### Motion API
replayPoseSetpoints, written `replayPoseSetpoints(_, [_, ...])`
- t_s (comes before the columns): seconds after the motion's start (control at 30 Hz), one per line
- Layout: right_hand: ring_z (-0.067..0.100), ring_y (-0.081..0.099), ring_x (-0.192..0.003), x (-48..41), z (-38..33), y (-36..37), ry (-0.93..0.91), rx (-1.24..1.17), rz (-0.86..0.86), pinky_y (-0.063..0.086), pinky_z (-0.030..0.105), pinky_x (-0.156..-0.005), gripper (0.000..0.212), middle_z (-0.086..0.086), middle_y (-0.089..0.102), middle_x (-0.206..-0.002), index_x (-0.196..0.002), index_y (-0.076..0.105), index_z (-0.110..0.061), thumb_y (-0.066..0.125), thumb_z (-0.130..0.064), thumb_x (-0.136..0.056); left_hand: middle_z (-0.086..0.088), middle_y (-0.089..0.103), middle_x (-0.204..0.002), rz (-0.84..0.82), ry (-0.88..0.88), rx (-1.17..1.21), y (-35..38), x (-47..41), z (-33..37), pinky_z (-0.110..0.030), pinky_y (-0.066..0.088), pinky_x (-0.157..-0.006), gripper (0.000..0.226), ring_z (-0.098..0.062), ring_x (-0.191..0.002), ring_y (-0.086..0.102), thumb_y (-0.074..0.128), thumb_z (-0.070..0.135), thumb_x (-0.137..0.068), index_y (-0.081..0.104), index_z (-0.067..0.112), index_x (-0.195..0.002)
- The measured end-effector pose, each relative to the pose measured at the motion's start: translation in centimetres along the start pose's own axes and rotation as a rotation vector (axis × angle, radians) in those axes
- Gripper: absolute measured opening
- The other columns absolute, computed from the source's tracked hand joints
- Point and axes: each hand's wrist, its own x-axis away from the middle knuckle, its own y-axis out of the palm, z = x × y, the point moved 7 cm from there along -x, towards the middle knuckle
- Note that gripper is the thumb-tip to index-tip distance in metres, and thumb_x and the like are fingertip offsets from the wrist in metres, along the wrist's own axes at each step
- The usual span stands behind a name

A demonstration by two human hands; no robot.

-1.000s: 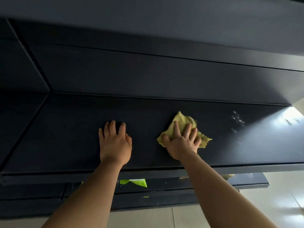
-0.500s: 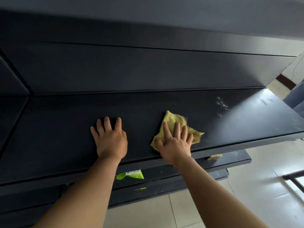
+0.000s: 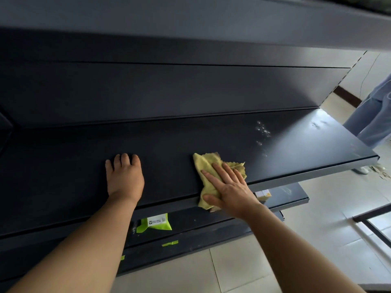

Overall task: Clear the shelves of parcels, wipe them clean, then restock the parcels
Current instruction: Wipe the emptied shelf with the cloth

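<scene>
Pale floor tiles (image 3: 243, 267) fill the bottom of the view, below a dark, near-black shelving unit. Lowest tiers: a strip of green tape (image 3: 170, 243) on one front edge. On the lower shelf (image 3: 211, 218) above it lies a lime-green parcel (image 3: 155, 223) with a white label, flat. Further right on that tier, a small yellowish box (image 3: 263, 194), partly hidden by the wrist.

Both bare forearms reach up to the next shelf (image 3: 63, 176), which carries no parcels. Left hand (image 3: 124, 178): palm down, fingers straight and together, flat on the surface, holding nothing. Right hand (image 3: 228, 187): fingers straight and slightly spread, pressing a yellow cloth (image 3: 206, 163) onto the shelf at its front edge. One corner of the cloth hangs over the edge beside the thumb. Hands are well apart.

Beyond the cloth, toward the right end: a cluster of white specks (image 3: 263, 131), then pale smears in the glare. Back panel (image 3: 169, 92) is plain, and another shelf (image 3: 190, 17) lies overhead. Far right: a person's legs in pale blue trousers (image 3: 374, 115), standing on the floor.
</scene>
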Motion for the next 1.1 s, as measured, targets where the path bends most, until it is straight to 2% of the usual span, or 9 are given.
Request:
replayPoseSetpoints(0.13, [0.017, -0.020, -0.147, 0.6, 5.8, -0.4, 0.014, -0.025, -0.063, -0.014, 0.036, -0.116, 0.075, -0.009, -0.017, -0.160, -0.138, -0.020, -0.058, 0.029, -0.076, -0.084, -0.010, 0.036, -0.147, 0.027, 0.050, 0.056, -0.8, -0.6, 2.5, -0.047, 0.015, -0.117, 0.048, -0.030, -0.140, 0.025, 0.042, 0.008, -0.094, 0.037, 0.014, -0.142])
replayPoseSetpoints(0.23, [0.014, -0.017, -0.147, 0.3, 8.9, -1.0, 0.055, -0.137, -0.103, -0.013, 0.033, -0.115, 0.071, -0.014, -0.014, -0.160, -0.137, -0.011, -0.061, 0.045, -0.054, -0.094, -0.008, 0.035, -0.148, 0.039, 0.077, 0.118, -1.2, -0.8, 5.5, -0.044, 0.015, -0.117, 0.048, -0.028, -0.140, 0.026, 0.039, 0.007, -0.095, 0.038, 0.015, -0.142])
replayPoseSetpoints(0.33, [0.014, -0.015, -0.148, -0.7, 10.7, -1.7, 0.092, -0.193, -0.115, -0.011, 0.036, -0.117, 0.063, -0.014, -0.010, -0.161, -0.144, 0.004, -0.058, 0.042, -0.040, -0.097, -0.008, 0.035, -0.148, 0.047, 0.035, 0.216, -1.1, -1.1, 8.3, -0.043, 0.018, -0.117, 0.047, -0.028, -0.138, 0.029, 0.039, 0.009, -0.097, 0.036, 0.015, -0.144])
replayPoseSetpoints(0.5, [0.022, -0.015, -0.148, -4.0, 9.8, -2.4, 0.061, -0.169, -0.117, -0.008, 0.045, -0.119, 0.058, -0.008, -0.008, -0.162, -0.148, 0.012, -0.052, 0.038, -0.038, -0.098, -0.009, 0.035, -0.148, 0.053, -0.046, 0.329, -0.5, -1.9, 12.0, -0.046, 0.017, -0.117, 0.042, -0.030, -0.139, 0.027, 0.039, 0.016, -0.099, 0.039, 0.016, -0.142])
replayPoseSetpoints(0.63, [0.023, -0.013, -0.149, -7.8, 7.4, -3.1, -0.060, -0.125, -0.111, -0.006, 0.043, -0.120, 0.062, -0.005, -0.007, -0.163, -0.150, 0.012, -0.047, 0.040, -0.034, -0.097, -0.011, 0.026, -0.153, 0.060, -0.093, 0.321, 0.6, -1.8, 13.1, -0.051, 0.007, -0.118, 0.045, -0.032, -0.144, 0.015, 0.038, 0.021, -0.100, 0.035, 0.018, -0.145])
replayPoseSetpoints(0.8, [0.021, -0.010, -0.149, -12.8, 4.2, -3.2, -0.189, -0.076, -0.115, -0.006, 0.040, -0.120, 0.064, -0.005, -0.005, -0.163, -0.151, 0.012, -0.044, 0.041, -0.036, -0.095, -0.011, 0.029, -0.152, 0.105, -0.107, 0.301, 1.2, -1.8, 13.1, -0.050, 0.008, -0.119, 0.045, -0.031, -0.143, 0.018, 0.036, 0.022, -0.099, 0.038, 0.018, -0.144])
replayPoseSetpoints(0.9, [0.020, -0.003, -0.149, -14.4, 5.1, -3.8, -0.221, -0.089, -0.076, -0.004, 0.036, -0.118, 0.062, -0.005, 0.000, -0.163, -0.152, 0.014, -0.041, 0.042, -0.038, -0.096, -0.009, 0.030, -0.152, 0.111, -0.110, 0.284, 1.4, -1.8, 13.2, -0.048, 0.009, -0.119, 0.044, -0.029, -0.143, 0.019, 0.033, 0.025, -0.100, 0.039, 0.020, -0.143])
replayPoseSetpoints(1.0, [0.021, -0.001, -0.150, -14.5, 9.1, -4.3, -0.127, -0.095, -0.021, -0.002, 0.036, -0.118, 0.062, -0.003, 0.000, -0.163, -0.153, 0.012, -0.039, 0.038, -0.042, -0.097, -0.008, 0.028, -0.153, 0.106, -0.111, 0.262, 1.6, -1.8, 13.1, -0.048, 0.010, -0.119, 0.045, -0.028, -0.143, 0.018, 0.031, 0.027, -0.100, 0.037, 0.022, -0.144])
replayPoseSetpoints(1.1, [0.028, 0.002, -0.148, -13.9, 12.6, -4.5, 0.042, 0.056, 0.027, 0.001, 0.045, -0.119, 0.064, 0.004, 0.001, -0.162, -0.154, 0.005, -0.035, 0.029, -0.049, -0.095, -0.008, 0.028, -0.153, 0.109, -0.117, 0.258, 1.5, -1.9, 13.3, -0.048, 0.009, -0.119, 0.045, -0.029, -0.144, 0.018, 0.031, 0.027, -0.100, 0.036, 0.022, -0.145])
